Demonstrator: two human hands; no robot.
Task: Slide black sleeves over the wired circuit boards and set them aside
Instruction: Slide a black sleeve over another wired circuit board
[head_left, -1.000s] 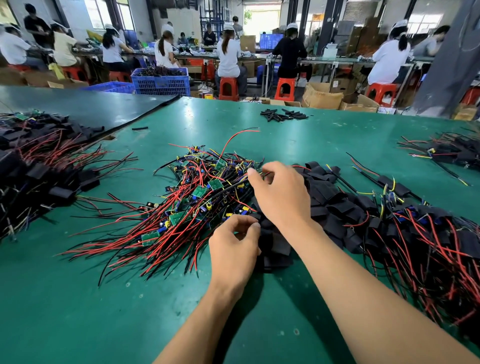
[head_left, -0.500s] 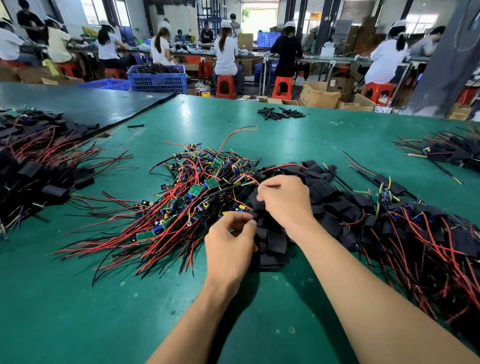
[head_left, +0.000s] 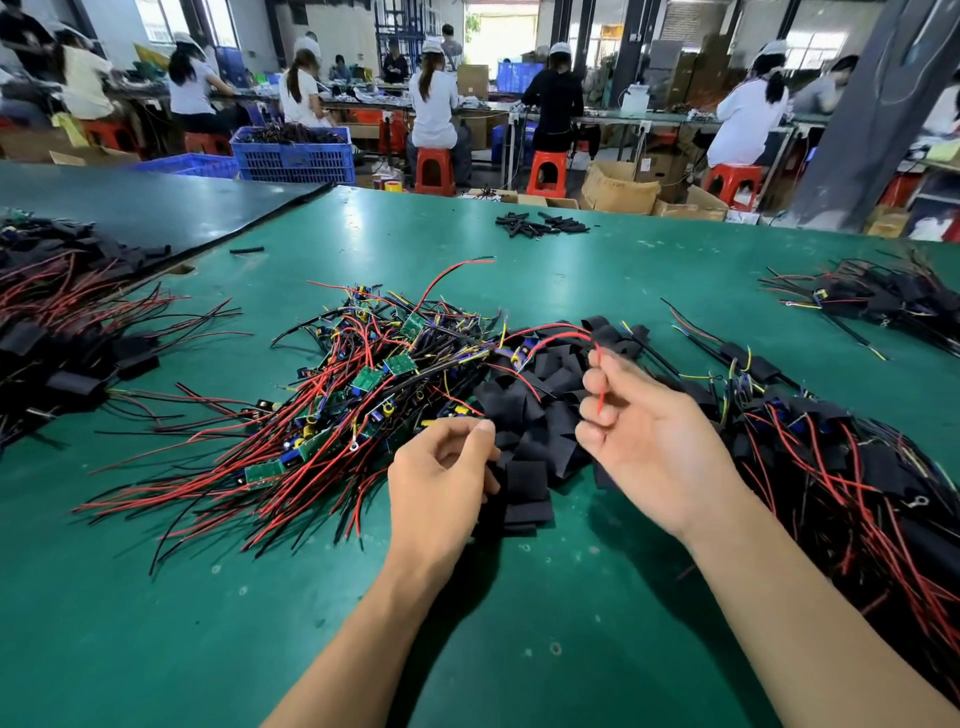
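Note:
A heap of small green circuit boards (head_left: 363, 395) with red and black wires lies in the middle of the green table (head_left: 156, 623). Just right of it sits a pile of flat black sleeves (head_left: 535, 415). My right hand (head_left: 649, 436) hovers over the sleeves, its fingers pinching a red wire (head_left: 550, 332) that arcs back to a board at the heap's right edge. At the near edge of the sleeve pile, my left hand (head_left: 441, 478) has thumb and fingers curled on a black sleeve (head_left: 524, 480).
Sleeved boards with wires lie heaped at the right (head_left: 831, 467), at the left (head_left: 57, 338) and at the far right (head_left: 883, 296). More loose black sleeves (head_left: 540, 224) lie at the table's far edge. Blue crates (head_left: 293, 156) and seated workers are beyond.
My right hand has pulled back from the board heap toward me and to the right, drawing a red wire out with it. My left hand has stayed at the sleeve pile.

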